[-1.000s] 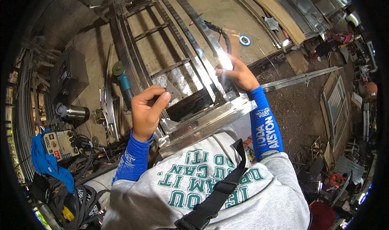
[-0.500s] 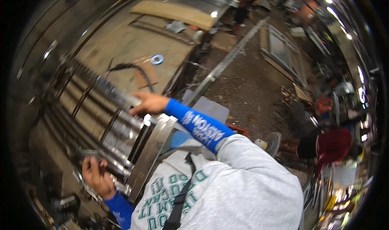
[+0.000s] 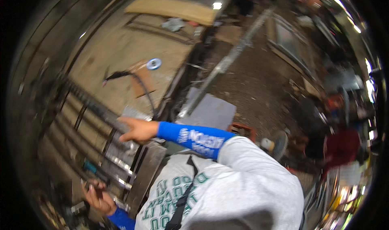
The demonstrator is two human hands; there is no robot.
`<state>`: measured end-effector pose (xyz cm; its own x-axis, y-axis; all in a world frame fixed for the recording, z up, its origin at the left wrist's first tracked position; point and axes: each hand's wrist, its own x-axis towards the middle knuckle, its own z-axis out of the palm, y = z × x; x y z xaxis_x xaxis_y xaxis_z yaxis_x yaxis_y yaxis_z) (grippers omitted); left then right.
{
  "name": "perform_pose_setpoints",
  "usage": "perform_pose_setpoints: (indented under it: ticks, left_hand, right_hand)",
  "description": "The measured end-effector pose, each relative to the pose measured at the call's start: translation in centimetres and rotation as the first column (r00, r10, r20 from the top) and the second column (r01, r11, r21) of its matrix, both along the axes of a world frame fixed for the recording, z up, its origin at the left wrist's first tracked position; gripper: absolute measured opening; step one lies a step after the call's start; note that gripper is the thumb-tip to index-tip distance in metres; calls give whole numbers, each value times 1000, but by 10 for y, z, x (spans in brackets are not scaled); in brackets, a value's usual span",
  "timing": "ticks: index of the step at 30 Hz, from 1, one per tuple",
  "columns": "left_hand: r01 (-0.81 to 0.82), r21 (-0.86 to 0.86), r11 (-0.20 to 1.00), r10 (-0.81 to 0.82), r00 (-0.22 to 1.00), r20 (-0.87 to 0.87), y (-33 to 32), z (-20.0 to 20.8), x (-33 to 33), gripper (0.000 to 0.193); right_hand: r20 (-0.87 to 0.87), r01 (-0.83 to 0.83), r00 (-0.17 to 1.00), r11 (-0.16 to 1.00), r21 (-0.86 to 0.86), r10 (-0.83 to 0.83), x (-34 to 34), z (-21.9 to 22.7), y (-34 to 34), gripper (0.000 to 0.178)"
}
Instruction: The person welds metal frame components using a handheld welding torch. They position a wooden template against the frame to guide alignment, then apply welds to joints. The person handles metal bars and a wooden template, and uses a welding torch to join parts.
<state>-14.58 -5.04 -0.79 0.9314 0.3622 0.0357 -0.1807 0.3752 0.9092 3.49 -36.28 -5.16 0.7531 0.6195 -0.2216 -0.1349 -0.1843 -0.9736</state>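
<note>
A long metal frame [image 3: 91,105] of parallel bars lies to my left, crossed by several thinner rods. My right hand [image 3: 139,130] is over the near end of its upper metal bar, thumb and forefinger on either side of it. Lower down, near the frame's outer bars, my left hand [image 3: 99,198] has its fingers curled together. A small dark thing seems to be at its fingertips, too blurred to name. A wide flat metal beam [image 3: 146,171] crosses the frame's near end, close to my body. A teal object [image 3: 90,166] shows between the bars.
Beyond the frame, a pale board [image 3: 117,61] bears a blue-and-white roll [image 3: 154,63], brown cardboard [image 3: 142,84] and a black cable [image 3: 142,83]. A long metal bar [image 3: 227,61] slants across the dirt floor. At right are a fan [image 3: 280,145] and a person in dark red [image 3: 342,149].
The frame and my right hand sit lower in the picture, partly because the view has shifted. My left hand is also lower, and the flat piece by its fingertips no longer shows clearly.
</note>
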Motion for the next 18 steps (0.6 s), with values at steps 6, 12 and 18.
perform_pose_setpoints:
  ticks: [6,12,18]
  left_hand:
    - [-104,92,990,98,993,68,-9,-5,-6,19]
    - [-150,156,976,146,989,37,-23,8,1,15]
    - [-174,281,944,190,981,-29,-25,15,-3,14]
  right_hand:
    - [-245,-142,943,938,316,225,18,-37,-47,58]
    - [-566,866,394,499,-36,-724,123,-238,-142,14]
    - [-518,692,508,684,-229,-688,178,-235,-139,19]
